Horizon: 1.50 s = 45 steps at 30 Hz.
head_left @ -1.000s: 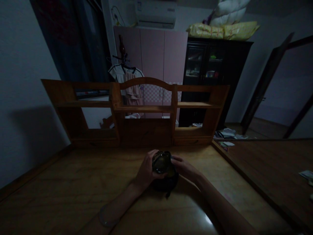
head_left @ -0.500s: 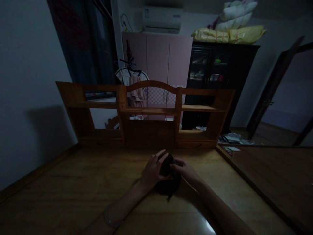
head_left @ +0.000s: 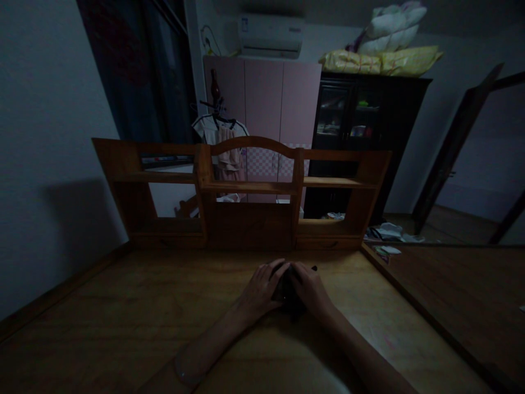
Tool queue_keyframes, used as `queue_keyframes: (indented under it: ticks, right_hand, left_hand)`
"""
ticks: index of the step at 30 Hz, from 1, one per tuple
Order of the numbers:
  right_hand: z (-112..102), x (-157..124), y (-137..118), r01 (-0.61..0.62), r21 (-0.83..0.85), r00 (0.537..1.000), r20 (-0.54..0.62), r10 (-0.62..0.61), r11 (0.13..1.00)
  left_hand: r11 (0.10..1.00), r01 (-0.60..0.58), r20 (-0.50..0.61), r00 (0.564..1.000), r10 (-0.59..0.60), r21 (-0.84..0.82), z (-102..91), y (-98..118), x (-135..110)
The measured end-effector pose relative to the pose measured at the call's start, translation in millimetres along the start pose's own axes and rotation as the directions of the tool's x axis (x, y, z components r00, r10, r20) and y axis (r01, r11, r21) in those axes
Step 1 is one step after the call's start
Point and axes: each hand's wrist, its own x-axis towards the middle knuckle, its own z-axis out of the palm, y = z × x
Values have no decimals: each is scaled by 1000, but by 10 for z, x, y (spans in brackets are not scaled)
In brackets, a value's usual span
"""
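A small black object [head_left: 288, 295] lies on the wooden board, between my two hands; the dim light hides its kind. Its left side is wrapped by the fingers of my left hand [head_left: 262, 287], thumb low and fingertips over the top. From the right, my right hand [head_left: 311, 290] curls over it, with the fingertips of both hands almost meeting at the top. A dark tip of it pokes out beyond my right hand's knuckles. Most of the object is covered by my fingers.
A wooden shelf unit [head_left: 248, 187] with open compartments and drawers stands at the board's [head_left: 164, 306] far edge. On the left is a white wall [head_left: 53, 164]; a raised wooden rim [head_left: 410, 303] runs along the right. Pink wardrobe [head_left: 262, 104] and black cabinet [head_left: 369, 126] stand behind.
My hands have drawn closer together over the black object. The right hand has moved further over its top, and the strap-like end that hung toward me no longer shows there.
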Motion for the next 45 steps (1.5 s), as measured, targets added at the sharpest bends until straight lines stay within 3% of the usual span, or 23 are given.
queue_keyframes:
  ticks: [4, 9, 15, 19, 22, 25, 32, 39, 45]
  right_hand:
    - [4, -13, -39, -51, -58, 997, -57, 48, 997]
    - [44, -39, -16, -210, 98, 970, -107, 220, 973]
    - [102, -29, 5, -238, 180, 961, -102, 258, 955]
    - [92, -12, -62, -208, 231, 972, -57, 226, 951]
    - [80, -13, -92, -164, 162, 985, -24, 170, 973]
    - [78, -20, -96, -102, 114, 995, -5, 104, 988]
    - [74, -19, -131, -3, 212, 999, 44, -7, 977]
    - [127, -56, -63, -51, 88, 999, 20, 49, 995]
    - [94, -80, -37, -53, -169, 998, 13, 56, 984]
  left_hand:
    - [999, 16, -51, 999, -18, -39, 38, 2, -12]
    - [996, 10, -84, 996, -18, -85, 91, 13, -40]
    - [998, -9, -143, 990, -1, -63, 55, 29, -21]
    - [998, -42, -197, 980, 33, -43, 32, -4, -29]
    - [997, -80, -200, 977, 79, 6, 23, -26, -47]
    - [988, -138, -185, 972, 148, 68, 22, -28, -56]
    - [973, -195, -111, 972, 209, 124, 49, -47, -57]
    - [975, -173, -118, 975, 189, 137, 51, -21, -12]
    - [990, -137, -59, 988, 140, 41, -11, 27, -7]
